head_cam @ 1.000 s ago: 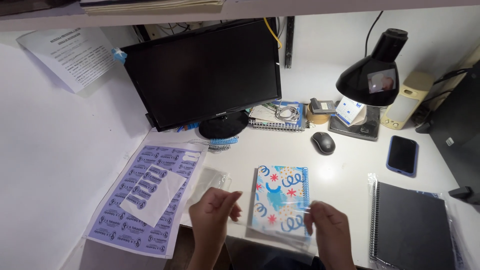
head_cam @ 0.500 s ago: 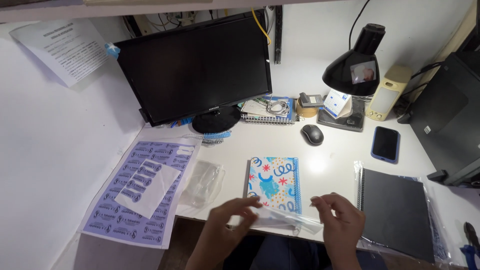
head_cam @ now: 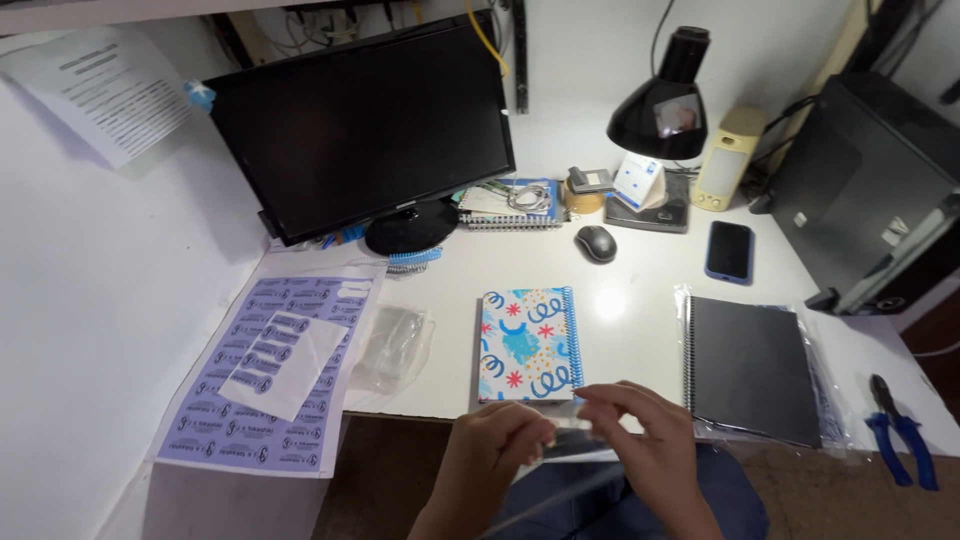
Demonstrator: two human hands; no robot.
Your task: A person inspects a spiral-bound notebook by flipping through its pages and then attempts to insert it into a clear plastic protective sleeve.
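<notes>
- Head view: both hands meet just below the near edge of the desk (head_cam: 640, 345), over the person's lap.
- The left hand (head_cam: 495, 450) is pinched shut on the left end of a clear plastic sleeve (head_cam: 572, 445), thumb and fingers closed on it.
- The right hand (head_cam: 650, 440) grips the sleeve's right end, fingers curled over the top edge.
- The sleeve lies between the two hands, stretched flat and hard to make out because it is see-through; its lower part hangs toward the lap.
- Just beyond the hands, on the desk, lies a patterned notebook (head_cam: 528, 343) with a blue spiral along its right side. It is near the sleeve but apart from it and untouched.
- To the right of the right hand lies a black notebook (head_cam: 752, 367) on a clear bag, well apart from the patterned one.
- To the left of the left hand lies a crumpled clear bag (head_cam: 395, 345), and further left a purple label sheet (head_cam: 270, 385) with a white slip on it.
- Blue-handled pliers (head_cam: 900, 430) lie at the desk's far right.
- Further back: a mouse (head_cam: 596, 243), a phone (head_cam: 729, 251), a black lamp (head_cam: 665, 105) and a dark monitor (head_cam: 365, 130).
</notes>
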